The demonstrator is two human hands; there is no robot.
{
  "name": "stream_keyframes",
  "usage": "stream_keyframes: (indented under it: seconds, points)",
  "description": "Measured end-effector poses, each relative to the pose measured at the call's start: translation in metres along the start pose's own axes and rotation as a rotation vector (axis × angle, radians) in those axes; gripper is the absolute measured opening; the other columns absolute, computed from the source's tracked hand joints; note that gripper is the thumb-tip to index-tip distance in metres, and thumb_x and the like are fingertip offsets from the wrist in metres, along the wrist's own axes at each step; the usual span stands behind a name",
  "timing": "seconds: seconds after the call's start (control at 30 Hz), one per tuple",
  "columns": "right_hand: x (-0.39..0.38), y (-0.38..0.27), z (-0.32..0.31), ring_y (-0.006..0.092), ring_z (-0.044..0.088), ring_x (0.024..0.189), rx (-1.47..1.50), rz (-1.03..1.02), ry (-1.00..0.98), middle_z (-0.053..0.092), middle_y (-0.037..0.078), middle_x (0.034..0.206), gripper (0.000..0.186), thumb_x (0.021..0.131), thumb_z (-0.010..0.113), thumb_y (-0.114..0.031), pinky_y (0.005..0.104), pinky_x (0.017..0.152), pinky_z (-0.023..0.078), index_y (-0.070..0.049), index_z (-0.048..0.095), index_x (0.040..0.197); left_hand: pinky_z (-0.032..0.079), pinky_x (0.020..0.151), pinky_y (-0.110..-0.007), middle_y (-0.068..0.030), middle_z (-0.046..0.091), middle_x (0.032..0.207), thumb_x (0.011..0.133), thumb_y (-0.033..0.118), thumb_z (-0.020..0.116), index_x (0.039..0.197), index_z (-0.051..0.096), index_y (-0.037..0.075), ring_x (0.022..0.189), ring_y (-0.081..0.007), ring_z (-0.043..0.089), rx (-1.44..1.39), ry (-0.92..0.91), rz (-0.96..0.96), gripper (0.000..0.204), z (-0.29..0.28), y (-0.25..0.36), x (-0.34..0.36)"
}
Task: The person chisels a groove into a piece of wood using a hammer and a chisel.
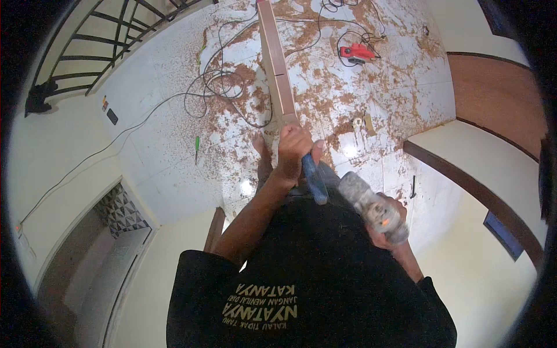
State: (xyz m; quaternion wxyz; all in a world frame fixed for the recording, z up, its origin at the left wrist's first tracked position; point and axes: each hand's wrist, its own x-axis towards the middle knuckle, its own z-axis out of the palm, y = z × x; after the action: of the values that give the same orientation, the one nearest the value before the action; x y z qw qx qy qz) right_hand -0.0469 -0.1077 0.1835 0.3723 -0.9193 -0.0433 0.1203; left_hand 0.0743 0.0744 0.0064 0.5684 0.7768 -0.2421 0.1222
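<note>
My left hand [295,146] is closed around the near end of a long wooden beam [277,64] and a blue tool handle [315,181], which looks like a chisel's. The handle points back toward my body; its blade is hidden. The beam runs away from me between my feet, with a short dark mark across its brown face. My right hand [395,217] grips a worn grey mallet-like tool [362,197], smeared by motion. Its thick head is right of the blue handle and apart from it.
Brown shavings cover much of the white tiled floor [168,185]. A red power tool [355,53] lies far right, and looped black cable [223,87] far left. A green-handled screwdriver [196,148], a phone [112,116] and a black railing [104,58] are left. A brown-edged step [464,174] rises right.
</note>
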Motion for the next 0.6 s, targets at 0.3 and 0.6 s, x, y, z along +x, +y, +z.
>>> stream_keyframes:
  seconds: [0.3, 0.6]
  points:
    - [-0.02, -0.031, -0.01, 0.029, 0.062, 0.064, 0.053, -0.277, 0.038, 0.061, 0.012, 0.077, 0.03, 0.075, 0.074, -0.027, 0.0382, 0.058, 0.051, -0.004, 0.059, 0.089, 0.042, 0.065, -0.042, -0.0117, 0.05, 0.062, 0.081, 0.006, 0.063, 0.064, 0.049, 0.004, 0.059, -0.0327, 0.053, -0.035, 0.098, -0.019, 0.022, 0.001, -0.002, 0.004]
    - [-0.018, -0.042, -0.002, 0.0361, 0.062, 0.059, -0.063, -0.105, 0.005, 0.061, 0.019, 0.071, 0.027, 0.081, 0.071, -0.024, 0.0394, 0.051, 0.049, -0.003, 0.055, 0.09, 0.045, 0.068, -0.043, -0.0124, 0.051, 0.062, 0.082, 0.01, 0.064, 0.064, 0.05, 0.004, 0.062, -0.0353, 0.055, -0.038, 0.135, -0.031, 0.024, 0.002, -0.004, 0.007]
